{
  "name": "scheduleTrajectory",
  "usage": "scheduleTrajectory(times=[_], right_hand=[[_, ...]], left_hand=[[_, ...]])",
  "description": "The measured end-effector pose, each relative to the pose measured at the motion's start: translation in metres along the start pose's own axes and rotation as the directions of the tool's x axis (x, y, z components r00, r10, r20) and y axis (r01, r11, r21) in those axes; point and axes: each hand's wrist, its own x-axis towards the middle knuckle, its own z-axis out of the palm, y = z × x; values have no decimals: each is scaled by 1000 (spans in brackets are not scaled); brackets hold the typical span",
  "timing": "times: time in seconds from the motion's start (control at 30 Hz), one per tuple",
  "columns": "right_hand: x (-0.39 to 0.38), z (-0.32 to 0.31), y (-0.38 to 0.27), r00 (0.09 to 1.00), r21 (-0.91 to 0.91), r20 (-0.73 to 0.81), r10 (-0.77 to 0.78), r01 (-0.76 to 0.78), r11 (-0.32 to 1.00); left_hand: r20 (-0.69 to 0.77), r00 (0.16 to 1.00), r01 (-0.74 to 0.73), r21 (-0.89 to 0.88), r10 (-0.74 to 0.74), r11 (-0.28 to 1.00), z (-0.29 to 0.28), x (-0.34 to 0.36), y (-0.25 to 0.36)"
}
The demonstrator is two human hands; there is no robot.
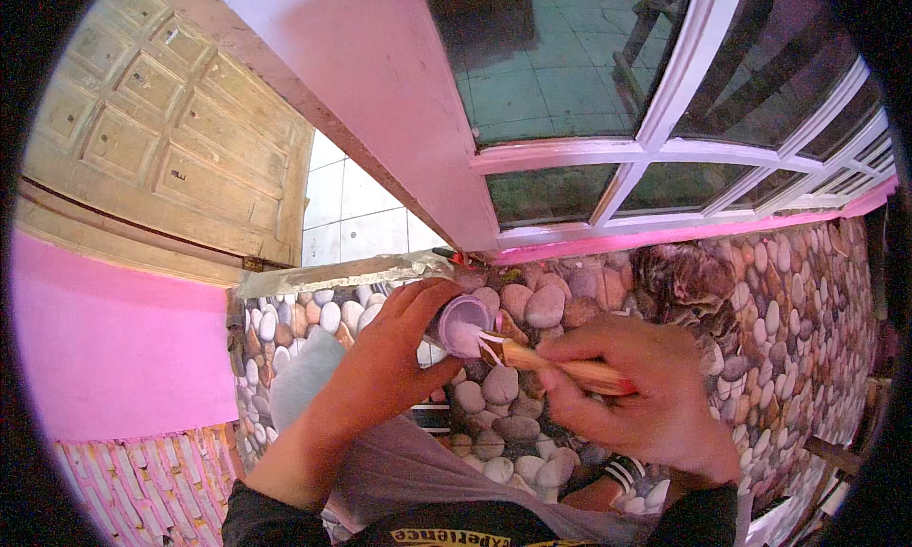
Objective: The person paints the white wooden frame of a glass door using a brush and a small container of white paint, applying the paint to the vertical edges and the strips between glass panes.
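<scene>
My left hand (408,333) is wrapped round a small cup of pale pinkish-white paint (465,327), tilted so its mouth faces my right. In my right hand (632,381) is a paintbrush (556,362) with a wooden handle, held between thumb and fingers. The brush's head meets the cup's rim, and white paint shows on it. The brush's bristles are partly hidden at the rim. Both hands are above the pebble-patterned floor, in front of my knees.
Ahead stands a white-framed window (646,153) with glass panes, beside a pink post (380,82). A panelled wooden door (171,120) is at the left, above a pink wall (123,348). A dark crumpled cloth or bag (684,286) lies on the pebble-patterned floor (798,329).
</scene>
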Motion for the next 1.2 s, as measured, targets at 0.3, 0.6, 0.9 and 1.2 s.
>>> scheduleTrajectory(times=[0.3, 0.6, 0.9, 1.2], right_hand=[[-2, 29, 20, 997, -213, 81, 0, 17, 977], [-28, 18, 25, 994, 42, -11, 110, -110, 993], [-31, -6, 44, 855, 505, 161, 493, -500, 704], [-34, -14, 67, 762, 652, 269, 589, -594, 470]], left_hand=[[29, 999, -37, -7, 37, 999, 9, 2, 7], [123, 992, 28, -11, -26, 1000, 15, 0, 11], [137, 988, 74, -32, -69, 997, 11, 3, 16], [92, 994, 72, -71, -66, 995, 10, 1, 12]])
